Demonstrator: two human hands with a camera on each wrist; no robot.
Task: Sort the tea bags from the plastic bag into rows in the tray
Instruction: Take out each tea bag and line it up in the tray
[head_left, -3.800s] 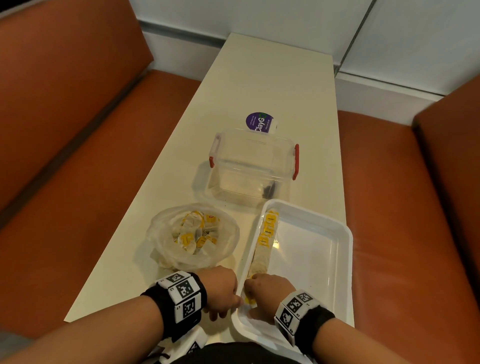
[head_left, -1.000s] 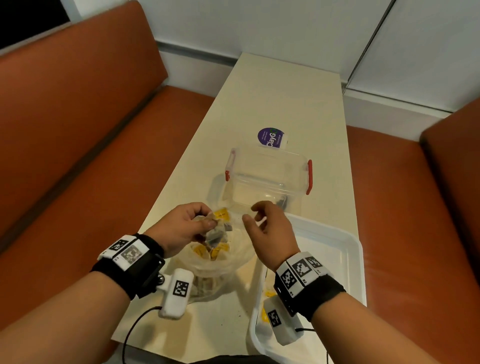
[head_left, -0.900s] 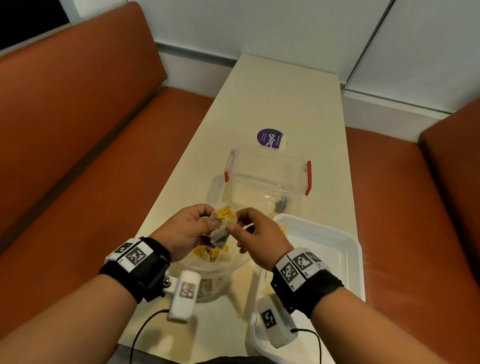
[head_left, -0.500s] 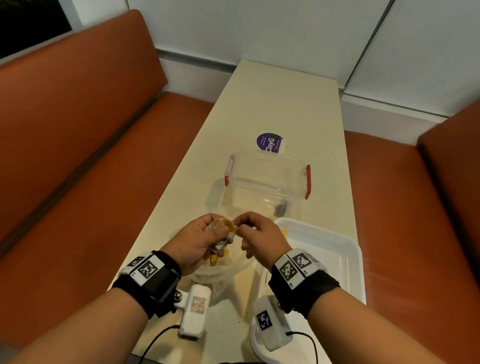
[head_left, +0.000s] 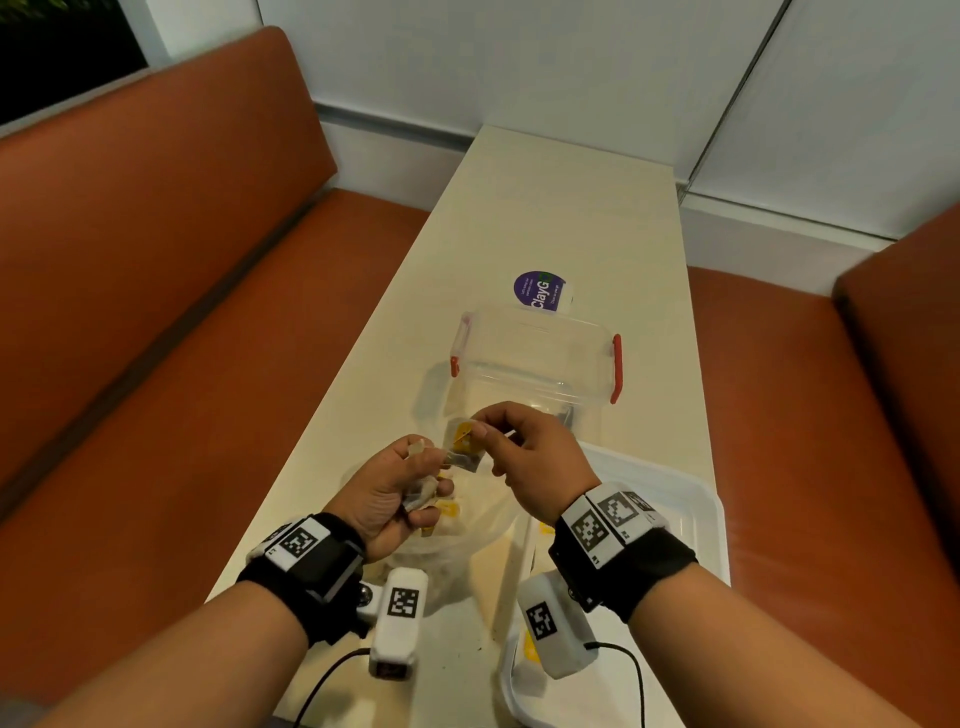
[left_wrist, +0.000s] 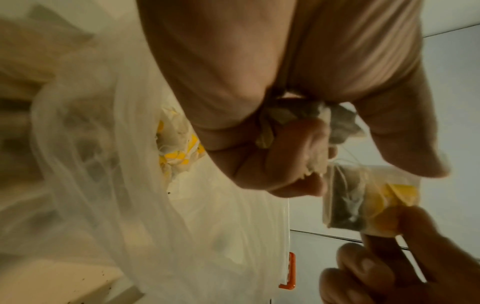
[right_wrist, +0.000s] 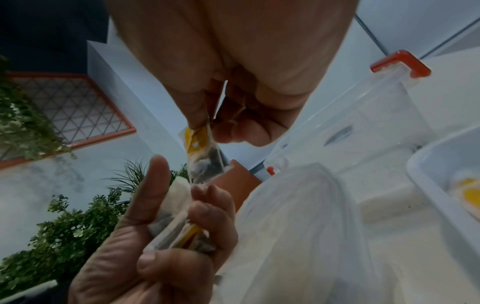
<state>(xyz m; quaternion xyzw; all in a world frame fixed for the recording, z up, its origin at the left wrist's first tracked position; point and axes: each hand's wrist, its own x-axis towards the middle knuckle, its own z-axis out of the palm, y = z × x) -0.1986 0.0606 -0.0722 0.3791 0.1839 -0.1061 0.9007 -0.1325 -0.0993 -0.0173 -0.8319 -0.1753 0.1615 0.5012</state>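
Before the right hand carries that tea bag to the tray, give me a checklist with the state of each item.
1. Right hand pinches one tea bag by its yellow-tag end: ok.
2. That bag is free of the bunch in the left hand: not ok; it touches the left fingers at its lower end.
3. Left hand grips the spare tea bags: ok.
4. Free room in the tray: cannot tell; the right wrist hides much of it.
5. Plastic bag lies beside the tray, not over it: ok.
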